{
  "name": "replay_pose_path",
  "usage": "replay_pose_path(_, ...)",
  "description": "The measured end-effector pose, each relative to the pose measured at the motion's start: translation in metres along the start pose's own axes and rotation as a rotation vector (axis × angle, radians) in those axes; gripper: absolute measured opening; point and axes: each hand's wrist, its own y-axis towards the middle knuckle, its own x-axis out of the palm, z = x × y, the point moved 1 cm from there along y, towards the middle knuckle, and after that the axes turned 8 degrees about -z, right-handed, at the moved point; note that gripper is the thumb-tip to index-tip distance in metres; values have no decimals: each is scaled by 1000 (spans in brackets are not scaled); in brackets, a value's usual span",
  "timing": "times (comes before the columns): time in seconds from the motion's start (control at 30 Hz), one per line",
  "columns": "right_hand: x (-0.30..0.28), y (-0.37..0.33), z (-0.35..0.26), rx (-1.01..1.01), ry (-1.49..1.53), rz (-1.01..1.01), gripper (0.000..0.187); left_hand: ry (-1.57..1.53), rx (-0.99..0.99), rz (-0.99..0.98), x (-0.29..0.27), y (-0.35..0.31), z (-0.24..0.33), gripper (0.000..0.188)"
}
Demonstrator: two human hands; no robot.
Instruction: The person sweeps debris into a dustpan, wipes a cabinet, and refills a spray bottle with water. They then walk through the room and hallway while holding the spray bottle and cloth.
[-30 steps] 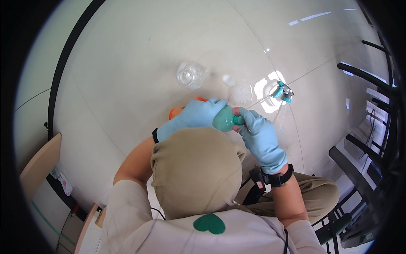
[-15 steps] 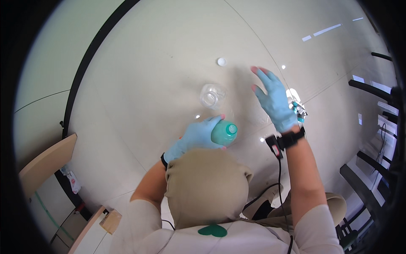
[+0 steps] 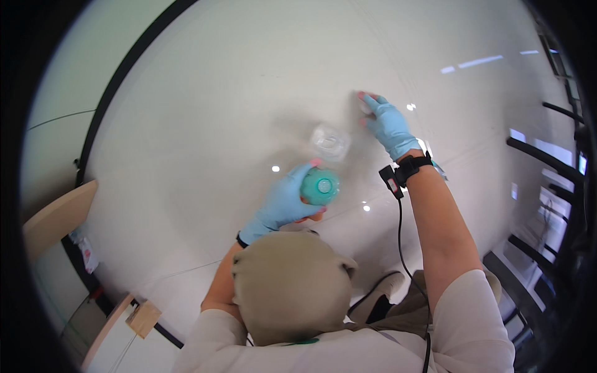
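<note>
While blue-gloved left hand (image 3: 285, 202) grips round green plastic bottle (image 3: 333, 188) mouth-up, presumably against spilling, I cannot tell whether blue-gloved right hand (image 3: 390, 127) pinches small whitish piece (image 3: 365, 107).

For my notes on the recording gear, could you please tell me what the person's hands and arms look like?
The left hand and right hand wear light blue gloves. A thin black band circles the left wrist; the right has a broader black strap with a small dark box bearing a reddish mark, and a black cable. The short sleeves are pale.
</note>
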Motion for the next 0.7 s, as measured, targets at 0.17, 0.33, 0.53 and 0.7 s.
replay_pose_path(0.17, -48, -103, 47, 101, 513, 393, 49, 226, 96, -122, 9, 14, 18, 92)
replay_pose_path(0.33, -28, -241, 102, 834, 206, 579, 41, 340, 181, -240, 23, 31, 30, 93)
replay_pose_path(0.53, 11, -242, 156, 515, 78, 686, 44, 108, -11, -320, 33, 36, 38, 94)
replay_pose_path(0.7, -27, -222, 130, 677, 383, 526, 36, 15, -75, -372, 34, 36, 48, 92)
